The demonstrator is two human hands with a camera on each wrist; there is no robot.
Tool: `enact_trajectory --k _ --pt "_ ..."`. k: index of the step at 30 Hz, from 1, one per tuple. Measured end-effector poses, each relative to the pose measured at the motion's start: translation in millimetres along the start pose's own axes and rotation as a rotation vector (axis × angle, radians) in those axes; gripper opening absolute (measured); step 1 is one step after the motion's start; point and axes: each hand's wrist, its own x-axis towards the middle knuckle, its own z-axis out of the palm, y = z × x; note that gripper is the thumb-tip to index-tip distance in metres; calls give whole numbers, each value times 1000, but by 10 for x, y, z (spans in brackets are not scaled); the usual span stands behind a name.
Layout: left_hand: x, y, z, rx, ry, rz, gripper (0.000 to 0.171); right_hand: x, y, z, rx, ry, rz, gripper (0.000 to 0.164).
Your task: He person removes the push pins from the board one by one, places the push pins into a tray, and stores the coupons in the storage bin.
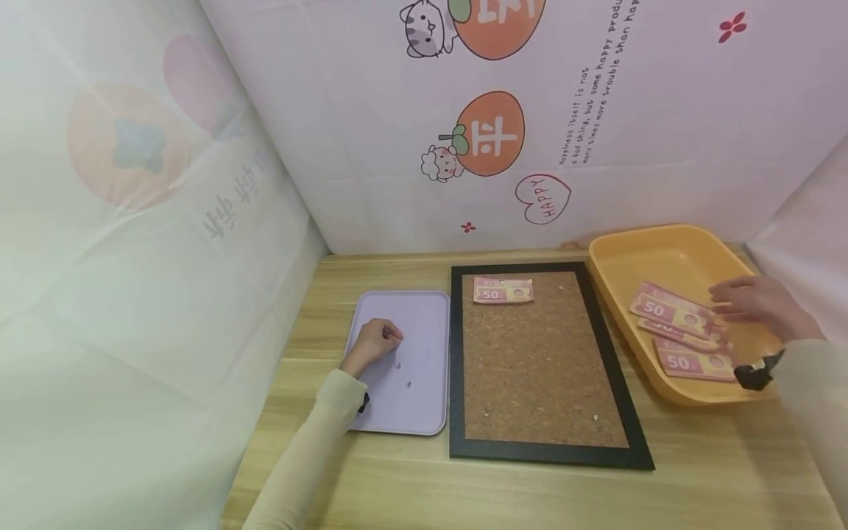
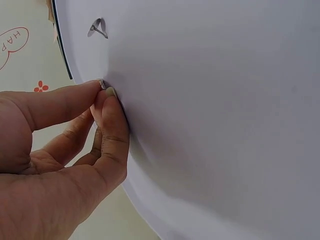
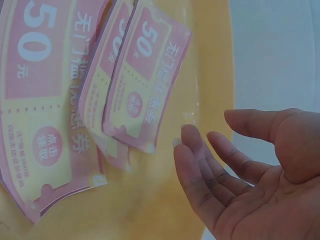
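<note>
One wooden table, printed hangings; left hand with pinched tack, right hand relaxed, empty

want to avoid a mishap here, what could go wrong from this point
The left hand pinches what looks like a small metal pin at its fingertips; it could slip or prick a finger. Another pin lies loose on the purple tray, its spike exposed, so it might prick too. The coupons overlap in the yellow bin, so the right hand may pick up several together.
</note>
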Motion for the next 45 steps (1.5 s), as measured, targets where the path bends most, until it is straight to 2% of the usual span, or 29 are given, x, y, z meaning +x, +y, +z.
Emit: enact_trajectory --k 4,8,12,17,28,33,38,45 --pt "-11 10 -10 0 -8 -12 6 -1 -100 21 16 26 -42 66" --pt "-20 16 -36 1 -14 -25 5 0 -243 56 68 17 -85 63" --pt "-27 35 -69 2 -11 -25 10 6 -439 86 56 22 -97 63" --pt "-10 68 -100 2 14 -4 22 35 -677 162 44 42 -128 62" --pt "134 275 -57 -52 62 61 30 200 -1225 475 125 49 -190 59" --pt "225 413 28 -80 85 90 29 360 -1408 698 187 33 -211 59" --pt "311 574 170 -80 99 169 25 532 -1508 917 230 18 -228 56" --pt "451 766 326 -120 44 204 23 695 -1622 1197 178 4 -207 51"
